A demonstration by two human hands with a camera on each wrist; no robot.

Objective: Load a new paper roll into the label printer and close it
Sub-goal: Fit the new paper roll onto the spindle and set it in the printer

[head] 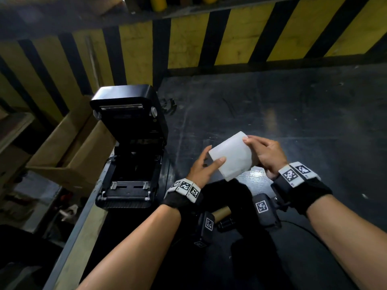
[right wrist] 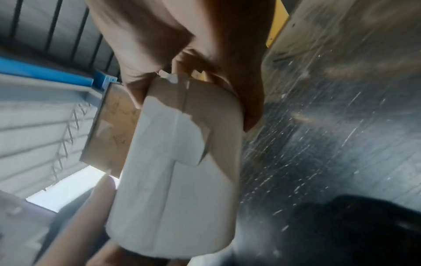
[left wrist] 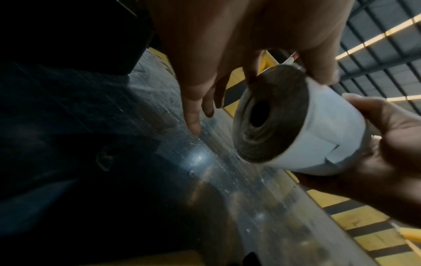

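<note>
A: Going left to right, the label printer (head: 129, 151) sits at the left edge of the desk (head: 293, 114), lid tipped right back and the roll bay bare. Nothing is loaded yet.

B: And the paper roll (head: 230, 156)?

A: Held in the air over the desk, just right of the printer, between both hands. The left hand (head: 204, 167) has its thumb laid on the paper face, while the other fingers (left wrist: 193, 115) stretch out loose and do not wrap it. The right hand (head: 267, 154) grips the far end, thumb and fingers curled round it.

B: So the step is freeing the leading edge?

A: I think so. The right wrist view shows a torn, ragged outer flap (right wrist: 182, 136) partly lifted.

B: How to do it well?

A: Keep the right hand's hold on the end, peel the flap with the left thumb, and tear off the ragged part so 1 clean edge feeds out. Then check the unwinding direction before lowering it into the bay.

B: Risk?

A: Squeezing could loosen the winding.
</note>
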